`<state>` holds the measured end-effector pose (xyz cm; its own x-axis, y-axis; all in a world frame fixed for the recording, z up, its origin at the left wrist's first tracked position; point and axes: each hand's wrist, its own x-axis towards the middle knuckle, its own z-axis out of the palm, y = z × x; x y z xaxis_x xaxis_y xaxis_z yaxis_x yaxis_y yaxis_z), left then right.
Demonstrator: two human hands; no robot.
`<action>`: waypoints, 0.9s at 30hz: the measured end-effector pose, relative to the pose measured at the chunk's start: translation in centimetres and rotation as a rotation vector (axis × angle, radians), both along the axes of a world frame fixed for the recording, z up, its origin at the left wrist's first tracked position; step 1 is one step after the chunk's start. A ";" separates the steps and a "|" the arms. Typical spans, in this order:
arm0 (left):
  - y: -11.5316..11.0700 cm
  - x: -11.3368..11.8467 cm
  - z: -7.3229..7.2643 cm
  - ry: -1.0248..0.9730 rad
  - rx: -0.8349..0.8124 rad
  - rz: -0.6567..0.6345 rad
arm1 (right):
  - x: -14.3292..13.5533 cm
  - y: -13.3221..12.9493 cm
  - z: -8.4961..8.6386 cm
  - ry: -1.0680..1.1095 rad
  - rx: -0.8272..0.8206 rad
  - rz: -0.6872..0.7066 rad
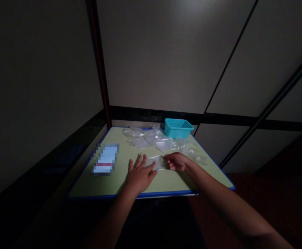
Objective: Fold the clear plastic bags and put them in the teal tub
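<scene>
Plastic (pixel 159 161) lies partly under spread left hand (pixel 140 176)

The left hand (pixel 140 178) is palm down with its fingers (pixel 139 160) fanned apart and its thumb angled toward the right hand (pixel 177 161). That one is turned on its side, fingers curled inward (how tightly is hard to tell). Both forearms are bare; the left (pixel 122 214) fades into shadow, the right (pixel 218 197) slants in from the lower right.
</scene>
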<state>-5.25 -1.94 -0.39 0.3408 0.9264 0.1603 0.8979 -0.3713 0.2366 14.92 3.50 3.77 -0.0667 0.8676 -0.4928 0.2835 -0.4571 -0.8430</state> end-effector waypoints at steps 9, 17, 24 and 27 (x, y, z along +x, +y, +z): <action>0.0 0.1 0.0 0.010 -0.012 -0.001 | 0.0 1.2 -1.7 -0.486 0.362 0.016; 0.2 0.1 -0.1 0.021 -0.018 -0.025 | -0.4 0.6 -1.9 -1.001 0.499 0.190; 0.2 0.1 -0.1 0.021 -0.001 -0.019 | 0.2 0.5 -1.8 -0.925 0.469 0.280; 0.1 0.1 -0.1 0.026 0.001 -0.020 | 0.3 0.2 -2.0 -0.873 0.468 0.250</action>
<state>-5.16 -1.80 -0.54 0.3628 0.9193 0.1524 0.8962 -0.3891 0.2132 15.22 3.71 1.78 -0.0525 0.9961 -0.0713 0.9268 0.0221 -0.3750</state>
